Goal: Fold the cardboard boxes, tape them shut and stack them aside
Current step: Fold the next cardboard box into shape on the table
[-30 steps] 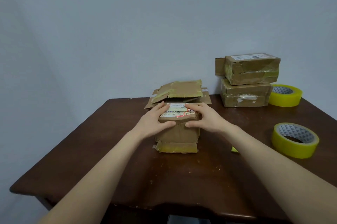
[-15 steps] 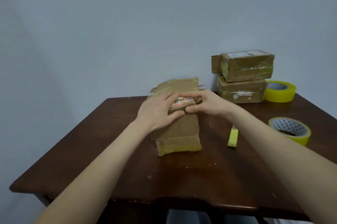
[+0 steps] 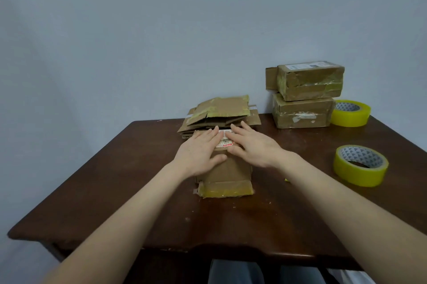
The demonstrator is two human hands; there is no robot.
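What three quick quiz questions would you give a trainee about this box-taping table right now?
1. True or false: the left hand and the right hand lie on the box with fingers straight.
2. Fill in: the stack at the back right of the table holds ___ taped boxes.
3. Pick one: directly behind the box lies A) a pile of flattened cardboard, B) a tape roll, C) scissors.

Key: 1 true; 2 two; 3 A.
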